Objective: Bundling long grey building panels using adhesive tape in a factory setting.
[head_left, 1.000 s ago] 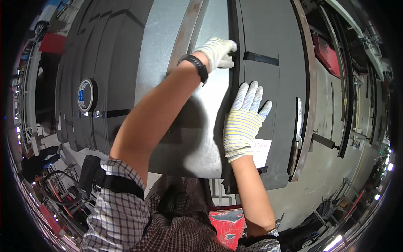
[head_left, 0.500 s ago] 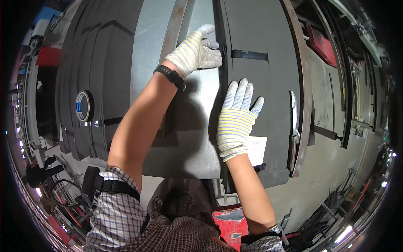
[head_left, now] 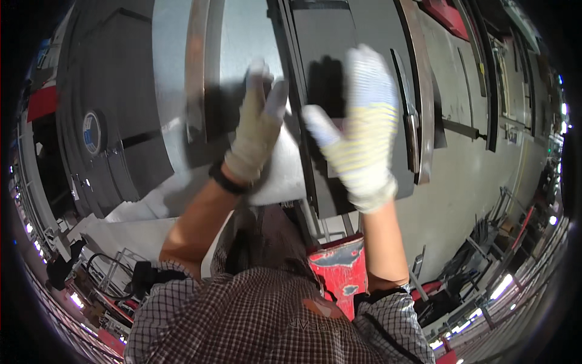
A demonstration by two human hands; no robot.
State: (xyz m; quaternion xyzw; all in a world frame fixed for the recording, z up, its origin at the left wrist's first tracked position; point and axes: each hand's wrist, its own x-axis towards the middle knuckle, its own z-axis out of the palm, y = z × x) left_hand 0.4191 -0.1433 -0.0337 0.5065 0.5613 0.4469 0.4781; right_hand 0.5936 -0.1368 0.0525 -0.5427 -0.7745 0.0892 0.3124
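Observation:
Both hands wear striped knit gloves and are raised over the work surface, smeared by motion. My left hand [head_left: 253, 124] hovers over a shiny silver metal sheet [head_left: 242, 39], its fingers stretched out and the thumb apart, holding nothing. To the right, my right hand [head_left: 367, 124] is open above a dark grey panel [head_left: 327, 33], fingers straight and thumb spread, casting a shadow on it. Between the hands runs a narrow dark strip [head_left: 291, 60] along the seam. A rusty metal bar [head_left: 197, 54] lies across the silver sheet, left of my left hand.
A roll of tape [head_left: 102, 134] lies on stacked dark grey sheets [head_left: 121, 60] at the left. What looks like a long-bladed knife [head_left: 413, 142] lies by the rusty right edge [head_left: 419, 91]. A worn red metal piece [head_left: 342, 267] is below, near my body.
Both hands have lifted off the surface. My left hand has come nearer to me and left; my right has moved right, thumb now on its left side. The whole view has shifted.

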